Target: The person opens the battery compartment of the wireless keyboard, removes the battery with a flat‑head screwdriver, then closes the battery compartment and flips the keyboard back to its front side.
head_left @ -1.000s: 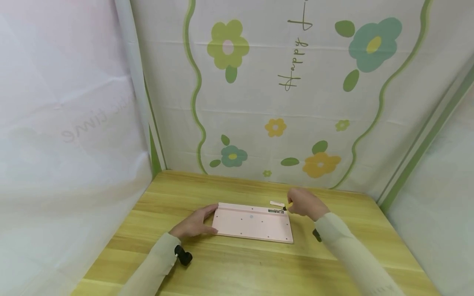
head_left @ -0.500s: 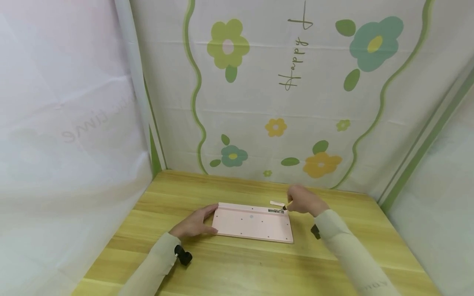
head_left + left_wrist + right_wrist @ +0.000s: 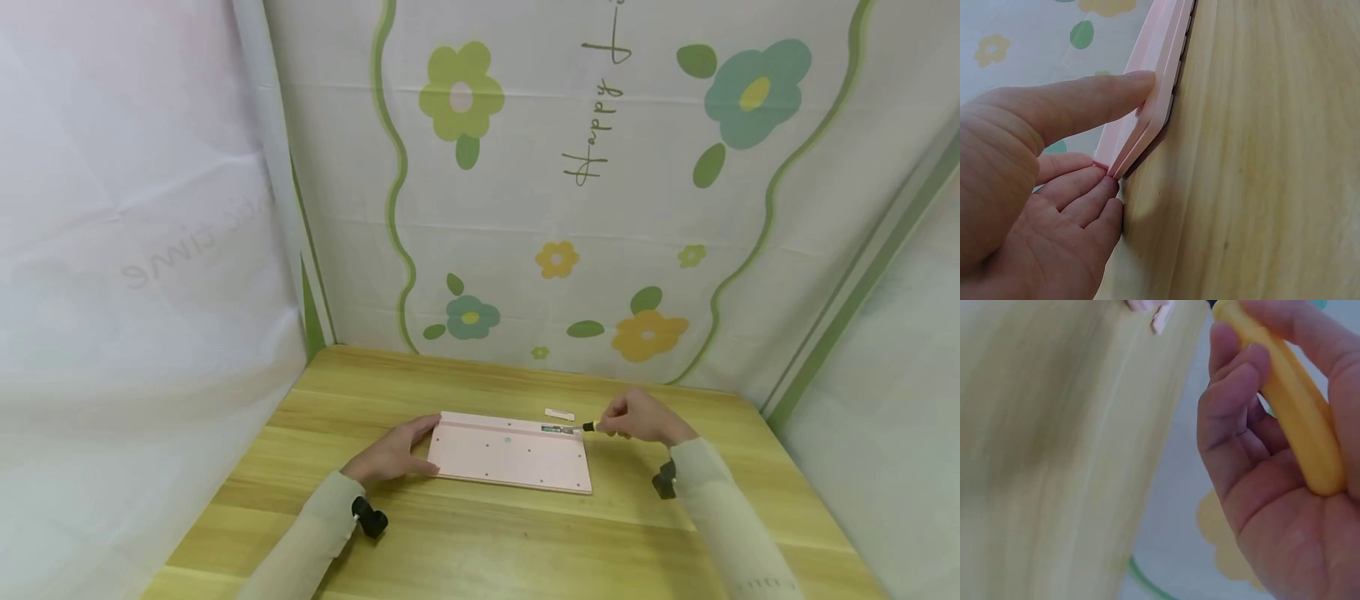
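Note:
A pink keyboard lies face down on the table, its small battery compartment uncovered near the far right corner. My left hand holds the keyboard's left end, thumb on the near edge and fingertips at the far corner; the left wrist view shows dark keys along the underside. In my right hand is a screwdriver with a yellow handle and a black collar. Its shaft points left, with the tip at the compartment's right end. Just behind the compartment lies a pink battery cover.
The wood-grain table extends around the keyboard. A white curtain with printed flowers rises along its far edge, and more white cloth hangs at the left and right.
My right hand has shifted right and slightly down from half a second ago, and the screwdriver's black collar now stands farther from the compartment. The left hand and keyboard stay in place.

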{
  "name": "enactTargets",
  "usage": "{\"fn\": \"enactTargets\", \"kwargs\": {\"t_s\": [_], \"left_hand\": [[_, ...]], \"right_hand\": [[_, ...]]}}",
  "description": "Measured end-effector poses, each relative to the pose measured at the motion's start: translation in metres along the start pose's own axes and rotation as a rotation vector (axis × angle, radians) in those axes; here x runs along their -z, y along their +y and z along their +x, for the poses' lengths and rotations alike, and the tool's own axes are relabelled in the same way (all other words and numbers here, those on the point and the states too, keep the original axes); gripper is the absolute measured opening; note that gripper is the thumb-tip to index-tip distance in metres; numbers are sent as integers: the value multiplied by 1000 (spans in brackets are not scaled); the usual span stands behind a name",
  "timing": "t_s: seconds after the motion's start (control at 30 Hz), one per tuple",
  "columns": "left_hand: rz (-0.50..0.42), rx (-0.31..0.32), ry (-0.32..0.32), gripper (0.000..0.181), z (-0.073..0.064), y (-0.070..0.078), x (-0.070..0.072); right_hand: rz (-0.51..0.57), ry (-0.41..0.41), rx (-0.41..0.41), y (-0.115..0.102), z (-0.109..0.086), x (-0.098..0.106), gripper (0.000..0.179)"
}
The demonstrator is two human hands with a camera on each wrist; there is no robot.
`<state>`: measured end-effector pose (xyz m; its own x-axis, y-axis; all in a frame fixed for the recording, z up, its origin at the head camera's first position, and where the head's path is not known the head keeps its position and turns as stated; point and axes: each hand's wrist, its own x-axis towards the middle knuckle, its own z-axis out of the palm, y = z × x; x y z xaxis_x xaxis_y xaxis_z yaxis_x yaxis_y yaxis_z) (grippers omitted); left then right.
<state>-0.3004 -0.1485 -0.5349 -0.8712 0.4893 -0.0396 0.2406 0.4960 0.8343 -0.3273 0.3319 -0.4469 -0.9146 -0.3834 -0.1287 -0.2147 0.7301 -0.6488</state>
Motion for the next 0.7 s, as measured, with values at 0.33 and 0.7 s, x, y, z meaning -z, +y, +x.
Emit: {"fn": "enactTargets", "kwargs": {"t_s": [0.33, 0.7], "left_hand": [[11, -1, -14, 95, 2, -2, -1], [7, -5, -8, 94, 2, -1, 1]], "right_hand": [[164, 5, -8, 39, -8, -17, 40], [117, 126, -108, 44, -25, -2, 37]]}}
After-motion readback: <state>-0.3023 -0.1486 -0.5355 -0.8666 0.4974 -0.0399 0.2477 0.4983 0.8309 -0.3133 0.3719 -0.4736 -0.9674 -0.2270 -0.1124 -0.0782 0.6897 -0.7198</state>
